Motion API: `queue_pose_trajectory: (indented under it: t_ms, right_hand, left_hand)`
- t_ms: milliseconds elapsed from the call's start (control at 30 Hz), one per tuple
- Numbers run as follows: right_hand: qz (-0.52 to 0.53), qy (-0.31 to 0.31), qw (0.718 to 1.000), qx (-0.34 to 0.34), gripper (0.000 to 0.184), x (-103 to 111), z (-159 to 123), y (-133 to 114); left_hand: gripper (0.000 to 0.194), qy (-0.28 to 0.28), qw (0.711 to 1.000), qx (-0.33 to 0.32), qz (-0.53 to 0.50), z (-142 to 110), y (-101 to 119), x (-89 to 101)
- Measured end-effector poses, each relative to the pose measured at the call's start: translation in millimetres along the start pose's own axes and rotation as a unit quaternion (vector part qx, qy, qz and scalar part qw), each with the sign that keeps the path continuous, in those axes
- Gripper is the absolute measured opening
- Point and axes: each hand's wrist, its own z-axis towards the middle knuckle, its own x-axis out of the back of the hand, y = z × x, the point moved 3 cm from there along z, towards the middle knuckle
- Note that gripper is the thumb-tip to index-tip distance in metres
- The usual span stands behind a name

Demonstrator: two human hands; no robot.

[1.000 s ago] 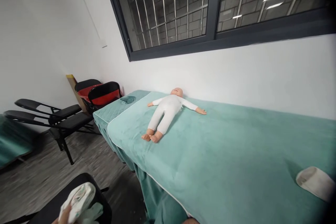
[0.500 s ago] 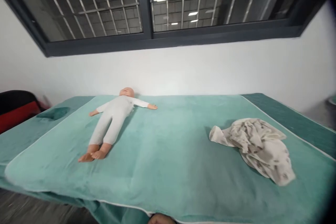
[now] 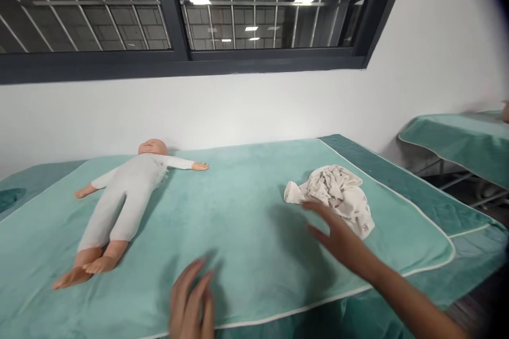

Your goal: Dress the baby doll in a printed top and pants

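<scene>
I have the right hand (image 3: 341, 239) right of center, fingers spread, overlapping the crumpled printed cloth (image 3: 333, 184) at center-right; can't confirm contact from this angle. Left hand (image 3: 192, 302) bottom, left of center, blurred, fingers apart over the green bed cover (image 3: 242, 212). Baby doll (image 3: 133, 175) lies face-up, frame left.

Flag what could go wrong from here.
The white cloth lies crumpled, so its folds might tangle if lifted. The right hand overlaps its edge in view, so a poor grip could go unseen. The doll shares the same green cover; a tug there might shift it.
</scene>
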Motion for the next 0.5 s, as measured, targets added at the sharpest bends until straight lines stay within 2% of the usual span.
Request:
queue_pose_trajectory:
  t_ms: [33,100,200,267,367,433,500]
  right_hand:
    - [-0.101,0.050,0.994,-0.004,0.045,11,10,16]
    - [-0.256,0.106,0.959,-0.056,0.045,24,24,46]
    - [-0.362,0.107,0.923,-0.075,0.039,24,30,70]
    - [-0.378,0.115,0.916,-0.070,0.030,18,30,73]
    - [-0.345,0.134,0.927,-0.056,0.024,12,34,70]
    - [-0.283,0.151,0.944,-0.070,0.028,13,39,72]
    - [-0.192,0.184,0.956,-0.123,0.033,18,41,80]
  left_hand:
    - [0.037,-0.011,0.999,-0.018,-0.032,21,10,-21.2]
    - [0.037,-0.084,0.993,-0.021,-0.077,66,34,-65.7]
    - [0.048,-0.209,0.972,-0.021,-0.109,119,75,-125.1]
    - [0.059,-0.262,0.959,-0.029,-0.104,141,98,-156.3]
    - [0.070,-0.258,0.961,-0.081,-0.056,163,120,-188.6]
    - [0.058,-0.238,0.965,-0.102,-0.041,174,127,-202.2]
    - [0.033,-0.234,0.964,-0.112,-0.062,186,128,-211.3]
